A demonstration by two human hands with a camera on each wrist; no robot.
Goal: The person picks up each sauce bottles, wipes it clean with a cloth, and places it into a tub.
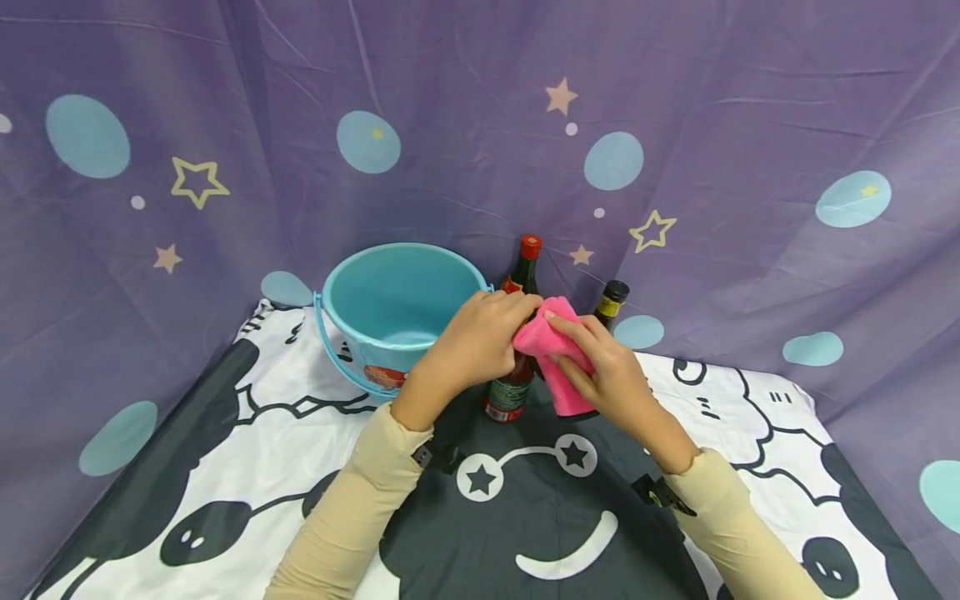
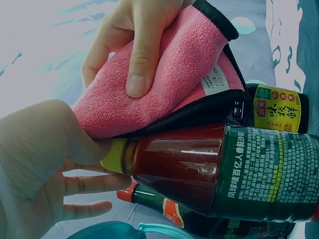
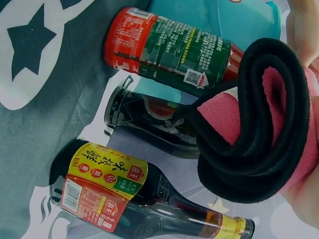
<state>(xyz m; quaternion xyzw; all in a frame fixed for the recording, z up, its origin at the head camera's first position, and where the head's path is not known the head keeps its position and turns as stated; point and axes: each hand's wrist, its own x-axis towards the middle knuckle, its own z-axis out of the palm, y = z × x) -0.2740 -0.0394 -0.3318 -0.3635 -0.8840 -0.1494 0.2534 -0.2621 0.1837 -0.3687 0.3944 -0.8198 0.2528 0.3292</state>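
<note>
My right hand (image 1: 615, 375) grips a folded pink towel (image 1: 558, 354) with dark edging, its thumb pressed into the plush in the left wrist view. The towel lies against the upper part of a ketchup bottle (image 2: 179, 169) with a green label. At that bottle's yellow cap (image 2: 114, 155), my left hand (image 1: 476, 337) pinches with the thumb side, while other fingers stretch out past it. Part of the thumb is hidden by the towel. Behind stands a red-capped dark bottle (image 1: 528, 260). A soy sauce bottle (image 3: 119, 189) with a yellow label stands to the right, partly covered in the head view.
A light blue bucket (image 1: 348, 329) with its handle hanging down stands left of the bottles, close to my left hand. Beneath everything lies a black and white patterned cloth (image 1: 300, 467). A purple curtain (image 1: 465, 67) with stars hangs right behind the bottles.
</note>
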